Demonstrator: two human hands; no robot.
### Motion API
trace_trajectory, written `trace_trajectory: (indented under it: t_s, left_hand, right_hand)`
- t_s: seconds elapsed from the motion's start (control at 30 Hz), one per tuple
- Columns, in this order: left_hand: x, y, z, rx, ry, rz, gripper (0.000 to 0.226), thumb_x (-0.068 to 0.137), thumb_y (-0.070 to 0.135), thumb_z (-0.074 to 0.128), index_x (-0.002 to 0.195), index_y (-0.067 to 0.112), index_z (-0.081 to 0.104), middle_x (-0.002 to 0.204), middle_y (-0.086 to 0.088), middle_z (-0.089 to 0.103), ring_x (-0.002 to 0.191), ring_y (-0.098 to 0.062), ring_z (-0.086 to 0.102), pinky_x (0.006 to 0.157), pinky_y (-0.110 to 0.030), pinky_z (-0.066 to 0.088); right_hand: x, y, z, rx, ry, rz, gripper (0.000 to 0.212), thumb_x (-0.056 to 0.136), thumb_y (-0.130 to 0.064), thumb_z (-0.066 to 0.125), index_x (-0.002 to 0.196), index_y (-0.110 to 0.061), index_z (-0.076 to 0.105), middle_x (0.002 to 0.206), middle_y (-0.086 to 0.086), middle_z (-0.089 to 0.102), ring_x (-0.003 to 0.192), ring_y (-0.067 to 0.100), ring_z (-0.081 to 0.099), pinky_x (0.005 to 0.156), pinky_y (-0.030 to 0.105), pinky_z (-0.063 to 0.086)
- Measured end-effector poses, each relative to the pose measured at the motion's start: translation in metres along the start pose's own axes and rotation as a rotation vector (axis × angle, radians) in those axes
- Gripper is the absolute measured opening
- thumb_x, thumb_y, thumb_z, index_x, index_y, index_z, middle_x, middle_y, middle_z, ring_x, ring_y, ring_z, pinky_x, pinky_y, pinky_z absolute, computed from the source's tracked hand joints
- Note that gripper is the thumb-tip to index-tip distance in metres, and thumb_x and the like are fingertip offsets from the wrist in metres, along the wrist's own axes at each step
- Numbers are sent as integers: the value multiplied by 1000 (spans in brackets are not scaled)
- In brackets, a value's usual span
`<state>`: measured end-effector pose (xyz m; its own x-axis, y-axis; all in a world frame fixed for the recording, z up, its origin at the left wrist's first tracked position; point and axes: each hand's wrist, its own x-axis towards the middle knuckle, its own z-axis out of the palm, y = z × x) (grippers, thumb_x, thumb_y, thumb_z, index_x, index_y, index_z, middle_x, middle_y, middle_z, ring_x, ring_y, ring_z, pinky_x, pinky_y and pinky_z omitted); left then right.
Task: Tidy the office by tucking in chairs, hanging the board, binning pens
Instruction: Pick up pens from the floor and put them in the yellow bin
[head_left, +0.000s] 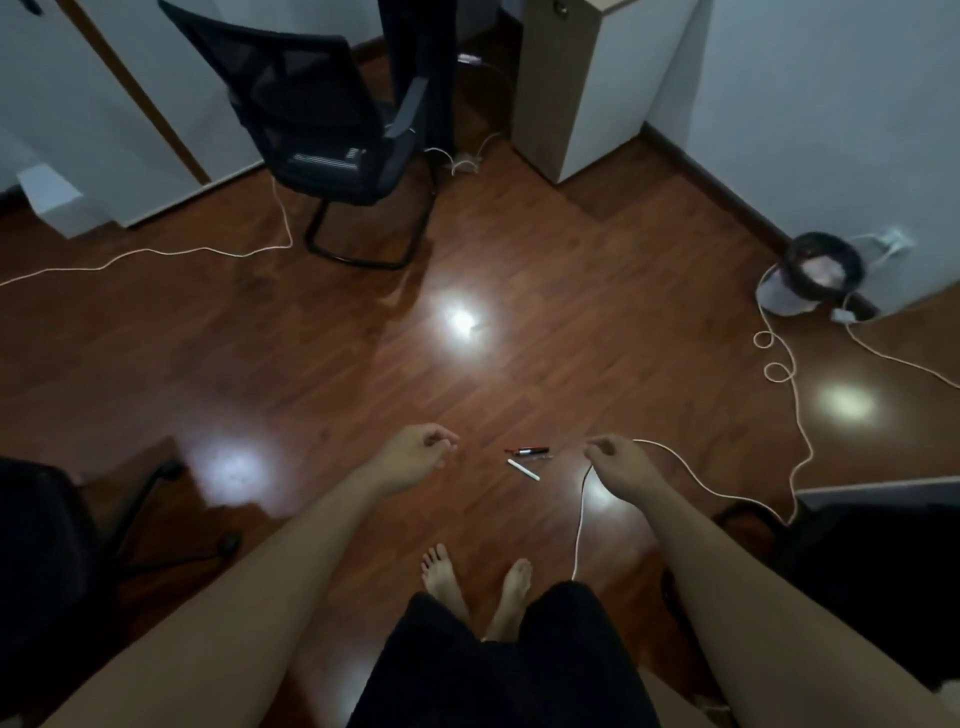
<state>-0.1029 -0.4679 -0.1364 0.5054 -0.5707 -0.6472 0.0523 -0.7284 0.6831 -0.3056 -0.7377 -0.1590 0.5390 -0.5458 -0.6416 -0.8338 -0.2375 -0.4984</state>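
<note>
From the head camera, the only view given, the person stood barefoot on the wooden floor (363, 364) with both arms stretched forward and down. The left hand (410, 457) was loosely curled, fingertips drawn near the thumb, with nothing visibly in it. The right hand (618, 460) was pinched together on a thin white cable (579, 519), which hung from the fingers toward the feet and also arced off to the right along the floor. Between the two hands, on the floor, lay the pens (527, 457): a dark one with red on it, a white one just below it, and perhaps a third clear one beside them, though that was too small to be sure. None had been binned, by the look of it; the waste bin (823, 265) stood well apart, against the far right wall, and what was inside it could not be made out. A black mesh chair (322, 124) stood at the desk (104, 114) at upper left, angled rather than squarely tucked in, so that step seemed at best partly done. Another dark chair (47, 545) sat out in the room at the lower left edge, and a further dark shape at the lower right could have been a third. No board was in view, so whether it was hung could not be told. Most of the task appeared to remain.
</note>
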Motion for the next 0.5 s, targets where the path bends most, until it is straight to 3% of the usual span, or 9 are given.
trace_trajectory:
  t_s: [0.13, 0.23, 0.37, 0.5]
  left_hand:
    - [34, 6, 20, -19, -72, -65, 21, 110, 8, 53, 107, 13, 73, 115, -15, 76, 119, -42, 72, 102, -57, 58]
    - [64, 6, 33, -43, -78, -107, 27, 109, 7, 54, 96, 22, 72, 109, -14, 77, 120, -42, 72, 102, -55, 59]
    - [114, 12, 53, -51, -64, -145, 25, 111, 5, 49, 123, -3, 70, 127, -25, 73, 114, -33, 72, 90, -31, 61]
    - [193, -9, 85, -17, -77, -138, 26, 112, 10, 48, 125, 4, 70, 122, -14, 75, 113, -34, 72, 102, -43, 57]
  right_hand:
    - [30, 31, 2, -36, -38, 34, 41, 94, -43, 60, 120, -16, 75, 119, 5, 76, 119, 27, 67, 101, 37, 50]
    - [52, 43, 1, -55, -67, 50, 42, 87, -52, 54, 107, -20, 75, 108, 2, 73, 112, 25, 67, 90, 31, 46]
    - [94, 53, -4, -54, -96, 88, 36, 101, -34, 60, 129, -14, 73, 128, 6, 73, 126, 26, 65, 93, 27, 43]
    - [174, 86, 14, -45, -104, 82, 35, 102, -30, 60, 130, -13, 72, 129, 6, 73, 127, 26, 64, 94, 26, 43]
